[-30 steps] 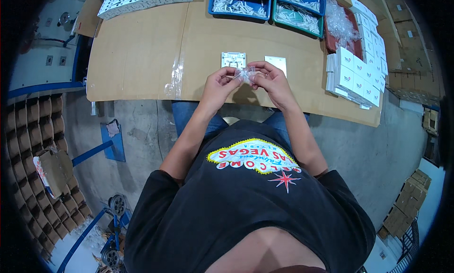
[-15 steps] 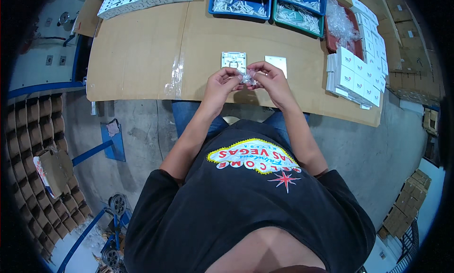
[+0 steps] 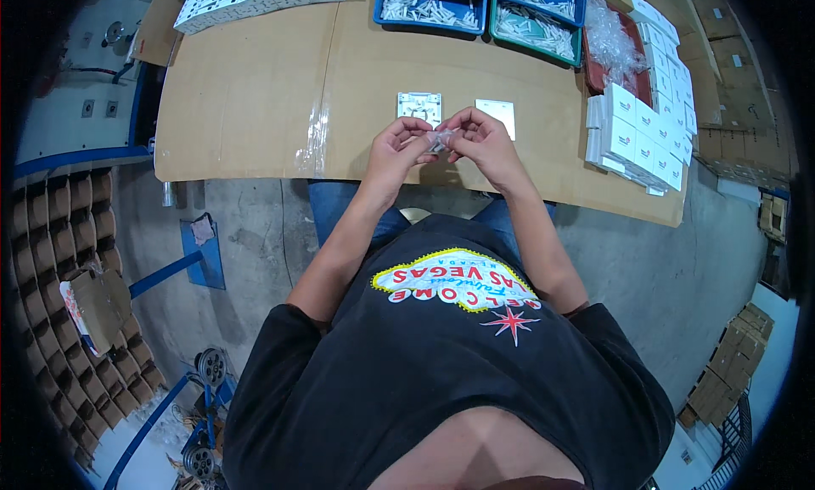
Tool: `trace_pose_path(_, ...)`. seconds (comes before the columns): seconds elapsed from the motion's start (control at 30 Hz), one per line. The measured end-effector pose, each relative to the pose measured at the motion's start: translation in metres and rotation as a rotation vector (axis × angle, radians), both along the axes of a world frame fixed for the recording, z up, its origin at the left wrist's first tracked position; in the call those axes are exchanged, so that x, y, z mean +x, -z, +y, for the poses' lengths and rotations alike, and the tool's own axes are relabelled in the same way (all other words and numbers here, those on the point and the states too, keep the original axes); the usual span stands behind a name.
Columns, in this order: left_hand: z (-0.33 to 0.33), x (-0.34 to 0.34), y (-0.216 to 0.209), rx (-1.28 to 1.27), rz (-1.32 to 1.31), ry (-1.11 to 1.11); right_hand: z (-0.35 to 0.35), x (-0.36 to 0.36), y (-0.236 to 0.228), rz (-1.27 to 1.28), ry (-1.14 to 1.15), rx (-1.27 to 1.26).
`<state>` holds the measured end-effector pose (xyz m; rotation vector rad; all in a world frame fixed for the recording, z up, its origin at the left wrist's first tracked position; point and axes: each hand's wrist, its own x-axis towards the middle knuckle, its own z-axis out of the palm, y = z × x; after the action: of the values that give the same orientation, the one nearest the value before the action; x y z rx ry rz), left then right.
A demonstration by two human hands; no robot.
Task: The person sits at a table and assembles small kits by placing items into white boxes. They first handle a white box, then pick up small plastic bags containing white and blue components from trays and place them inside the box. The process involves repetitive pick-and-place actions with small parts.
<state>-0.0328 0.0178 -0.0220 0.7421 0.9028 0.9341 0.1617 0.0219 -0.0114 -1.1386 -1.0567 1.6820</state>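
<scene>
A small clear plastic bag (image 3: pixel 439 140) is pinched between my two hands near the table's front edge; small pale pieces seem to be inside, too small to name. My left hand (image 3: pixel 397 149) grips its left side, and my right hand (image 3: pixel 484 142) grips its right side with thumb and fingertips. Just beyond my left hand lies a white square plastic frame (image 3: pixel 419 105) with cut-outs, partly covered by the fingers. Beyond my right hand is a flat white square plate (image 3: pixel 499 112), its lower left part hidden by that hand.
Blue bin (image 3: pixel 431 14) and green bin (image 3: pixel 535 38) at the back hold small white parts. A red tray (image 3: pixel 643 74) carries clear plastic bags (image 3: pixel 613 44). White boxes (image 3: pixel 637 137) are stacked at right; white units (image 3: pixel 255 2) line the back left. Cardboard (image 3: pixel 246 91) covers the table.
The small bag has shifted slightly left and turned in my fingertips, lying flatter between them. My right hand has moved a little to the left and upward; the white parts on the table stay put.
</scene>
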Motion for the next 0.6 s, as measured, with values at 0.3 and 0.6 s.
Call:
trace_pose_path(0.3,0.001,-0.001,0.004,0.054,0.011,-0.04,0.002,0.002,-0.007,-0.219,-0.065,0.036)
trace_pose_path(0.6,0.001,0.003,0.004,0.038,0.054,0.013,0.004,0.003,-0.006,-0.206,-0.072,-0.076)
